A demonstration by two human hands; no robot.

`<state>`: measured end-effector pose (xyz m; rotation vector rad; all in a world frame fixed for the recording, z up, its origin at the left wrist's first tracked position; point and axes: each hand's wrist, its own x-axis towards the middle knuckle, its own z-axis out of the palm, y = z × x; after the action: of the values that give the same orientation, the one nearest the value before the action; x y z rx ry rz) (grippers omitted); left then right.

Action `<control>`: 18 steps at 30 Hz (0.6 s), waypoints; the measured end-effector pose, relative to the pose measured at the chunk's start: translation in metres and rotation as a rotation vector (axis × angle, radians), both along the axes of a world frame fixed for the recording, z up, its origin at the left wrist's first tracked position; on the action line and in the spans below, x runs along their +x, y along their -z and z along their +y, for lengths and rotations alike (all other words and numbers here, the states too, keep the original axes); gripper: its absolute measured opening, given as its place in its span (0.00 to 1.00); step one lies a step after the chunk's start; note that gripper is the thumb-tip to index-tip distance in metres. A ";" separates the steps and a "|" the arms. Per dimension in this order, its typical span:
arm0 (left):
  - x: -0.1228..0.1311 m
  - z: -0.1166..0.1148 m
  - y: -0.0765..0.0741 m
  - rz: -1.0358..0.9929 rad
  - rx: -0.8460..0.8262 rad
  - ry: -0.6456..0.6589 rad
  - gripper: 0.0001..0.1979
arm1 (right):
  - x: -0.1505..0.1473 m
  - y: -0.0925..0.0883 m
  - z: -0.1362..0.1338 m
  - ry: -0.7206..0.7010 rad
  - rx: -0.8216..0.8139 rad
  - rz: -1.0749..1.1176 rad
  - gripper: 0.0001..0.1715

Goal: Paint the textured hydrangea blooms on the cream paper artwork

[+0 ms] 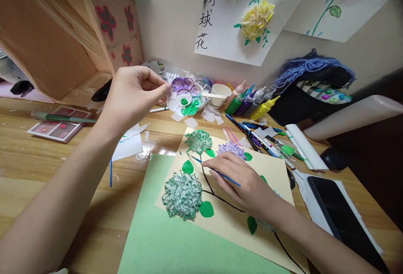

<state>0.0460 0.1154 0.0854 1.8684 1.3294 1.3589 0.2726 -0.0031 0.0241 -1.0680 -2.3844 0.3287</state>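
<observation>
My left hand (134,93) is raised above the table and pinches the rim of a flower-shaped white paint palette (185,95) holding purple and green paint. My right hand (242,183) rests on a cream sheet (233,219) and holds a thin blue paintbrush (214,169), its tip by a green leaf (188,167). The sheet bears green and white paper flowers (181,195), a purple one (232,150), black stems and green leaves. A green sheet (157,240) lies under the cream one.
Paint bottles (252,103), a paper cup (221,93) and pens (252,133) crowd the back of the wooden table (37,169). A paint box (58,125) lies left, a dark tablet (341,217) right, a second blue brush (111,173) near the green sheet. Flower pictures hang on the wall.
</observation>
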 end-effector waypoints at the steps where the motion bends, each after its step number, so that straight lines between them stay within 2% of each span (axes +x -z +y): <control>1: 0.000 0.000 0.000 0.002 -0.001 -0.003 0.07 | 0.000 0.000 0.000 -0.008 -0.015 0.003 0.12; 18: 0.001 0.001 -0.001 -0.002 -0.028 -0.017 0.08 | 0.004 -0.008 0.003 -0.018 -0.074 0.052 0.13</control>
<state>0.0466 0.1165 0.0866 1.8411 1.3595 1.3434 0.2767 0.0000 0.0322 -1.0588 -2.3534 0.4493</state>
